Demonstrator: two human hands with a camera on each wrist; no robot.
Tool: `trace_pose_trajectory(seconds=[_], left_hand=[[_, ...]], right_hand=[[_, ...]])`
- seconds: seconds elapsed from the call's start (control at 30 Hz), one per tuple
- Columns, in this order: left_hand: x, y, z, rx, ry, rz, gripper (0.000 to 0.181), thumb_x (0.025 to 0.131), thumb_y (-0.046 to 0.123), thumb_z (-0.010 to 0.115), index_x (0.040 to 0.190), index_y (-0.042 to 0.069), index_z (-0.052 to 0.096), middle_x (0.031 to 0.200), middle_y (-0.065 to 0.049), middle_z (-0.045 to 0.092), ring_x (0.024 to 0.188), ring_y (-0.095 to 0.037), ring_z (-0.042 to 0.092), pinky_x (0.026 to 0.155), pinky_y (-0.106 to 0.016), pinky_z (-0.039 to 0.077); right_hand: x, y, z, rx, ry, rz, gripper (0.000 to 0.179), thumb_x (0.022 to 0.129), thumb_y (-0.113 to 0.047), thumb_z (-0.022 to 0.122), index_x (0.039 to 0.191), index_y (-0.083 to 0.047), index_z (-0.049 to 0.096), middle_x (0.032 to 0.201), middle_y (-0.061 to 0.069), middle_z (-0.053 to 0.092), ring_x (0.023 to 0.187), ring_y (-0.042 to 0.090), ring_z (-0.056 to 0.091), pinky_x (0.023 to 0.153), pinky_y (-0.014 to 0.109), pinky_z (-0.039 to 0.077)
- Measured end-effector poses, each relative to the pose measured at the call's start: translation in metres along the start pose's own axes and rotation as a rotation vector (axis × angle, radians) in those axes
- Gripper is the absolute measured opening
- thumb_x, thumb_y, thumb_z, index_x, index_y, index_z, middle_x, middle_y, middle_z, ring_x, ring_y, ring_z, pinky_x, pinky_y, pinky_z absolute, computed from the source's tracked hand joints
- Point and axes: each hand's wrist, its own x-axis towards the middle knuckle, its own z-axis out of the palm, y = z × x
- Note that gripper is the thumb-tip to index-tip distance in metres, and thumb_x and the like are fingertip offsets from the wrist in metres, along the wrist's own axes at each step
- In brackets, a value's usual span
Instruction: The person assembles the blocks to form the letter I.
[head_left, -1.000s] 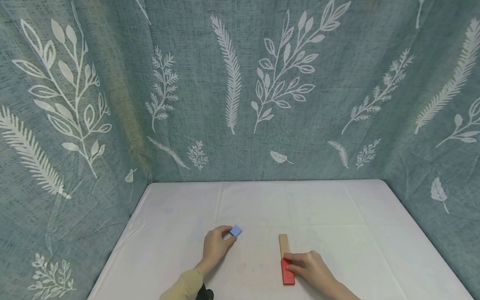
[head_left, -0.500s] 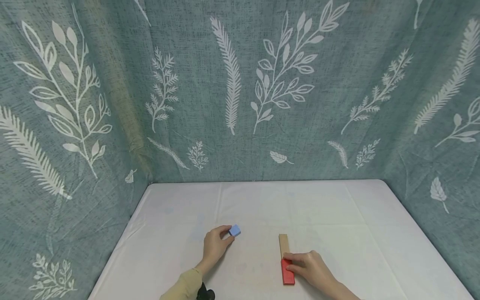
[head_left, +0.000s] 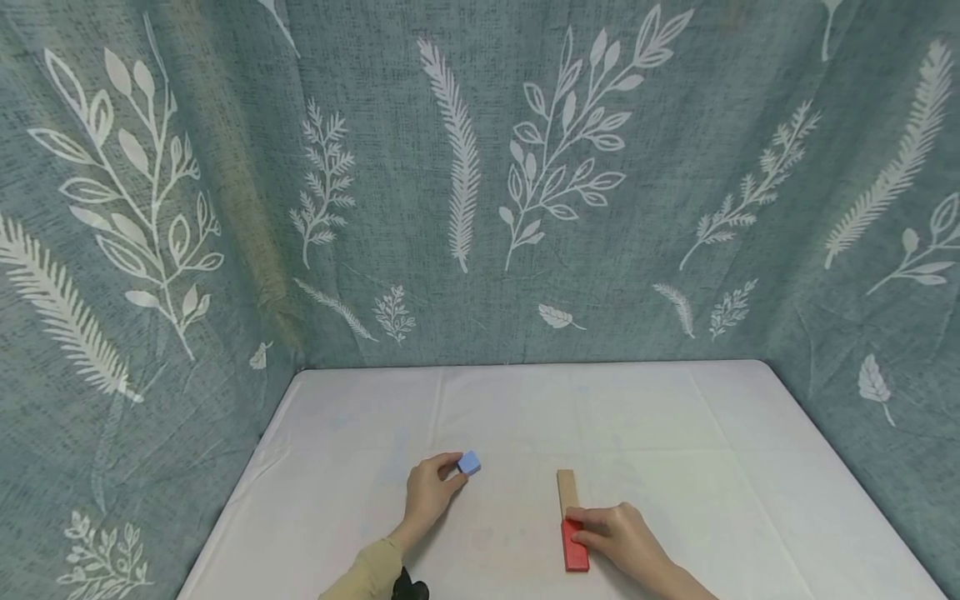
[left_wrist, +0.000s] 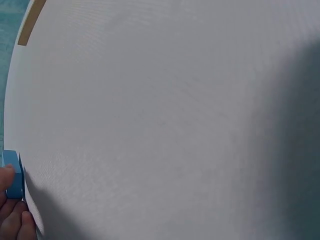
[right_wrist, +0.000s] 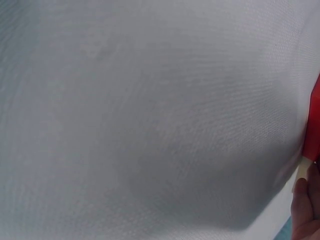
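Left of the table's middle, my left hand (head_left: 429,498) pinches a small blue block (head_left: 469,463) between thumb and fingertips. The left wrist view catches that blue block (left_wrist: 14,175) at its left edge, with fingertips against it. To the right, my right hand (head_left: 627,540) grips a flat red block (head_left: 576,557) by its upper part. A plain wooden strip (head_left: 566,488) extends away from the red block's far end, lined up with it, and my fingertips lie right where the two meet. The red block (right_wrist: 313,125) shows partly at the right wrist view's edge.
A white cloth covers the table (head_left: 510,408). Behind and on both sides hangs a green curtain (head_left: 480,317) with white leaf prints. A black object (head_left: 410,587) sits beside the left sleeve at the bottom edge.
The blue block has shifted very slightly left with my left hand's fingertips. My right hand, the red block and the wooden strip keep their places. The head view has tilted a little.
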Motion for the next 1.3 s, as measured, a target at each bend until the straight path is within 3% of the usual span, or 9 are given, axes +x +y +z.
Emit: trace_pose_trajectory(seconds=[0.47, 0.7, 1.03, 1.3], left_hand=[[0.002, 0.000, 0.002, -0.031, -0.017, -0.005, 0.029, 0.076, 0.000, 0.073, 0.104, -0.005, 0.068, 0.107, -0.023, 0.069, 0.099, -0.033, 0.068, 0.083, -0.035, 0.057], [0.004, 0.001, 0.003, -0.052, -0.043, -0.012, 0.029, 0.076, 0.000, 0.073, 0.105, -0.004, 0.068, 0.108, -0.022, 0.069, 0.100, -0.033, 0.068, 0.084, -0.034, 0.057], [0.009, 0.012, -0.002, -0.098, -0.057, 0.003, 0.027, 0.078, 0.000, 0.071, 0.104, -0.003, 0.069, 0.107, -0.019, 0.070, 0.102, -0.033, 0.066, 0.087, -0.037, 0.056], [0.017, 0.018, -0.006, -0.121, -0.054, 0.054, 0.026, 0.079, 0.000, 0.072, 0.105, -0.003, 0.069, 0.108, -0.019, 0.070, 0.102, -0.034, 0.065, 0.091, -0.037, 0.054]], right_hand=[[-0.001, 0.002, 0.001, 0.023, -0.016, 0.007, 0.032, 0.079, -0.018, 0.075, 0.109, -0.007, 0.072, 0.104, 0.004, 0.073, 0.101, 0.014, 0.068, 0.078, 0.022, 0.058], [-0.002, 0.003, 0.003, 0.000, 0.059, -0.081, 0.031, 0.077, -0.020, 0.076, 0.105, -0.008, 0.074, 0.099, 0.006, 0.074, 0.095, 0.012, 0.069, 0.073, 0.017, 0.057], [-0.001, 0.002, 0.001, 0.017, -0.009, 0.010, 0.031, 0.078, -0.017, 0.075, 0.107, -0.008, 0.073, 0.104, 0.004, 0.073, 0.100, 0.014, 0.068, 0.077, 0.021, 0.058], [-0.002, 0.001, 0.001, 0.010, -0.001, -0.002, 0.031, 0.078, -0.017, 0.075, 0.107, -0.007, 0.073, 0.103, 0.004, 0.073, 0.099, 0.015, 0.068, 0.076, 0.021, 0.058]])
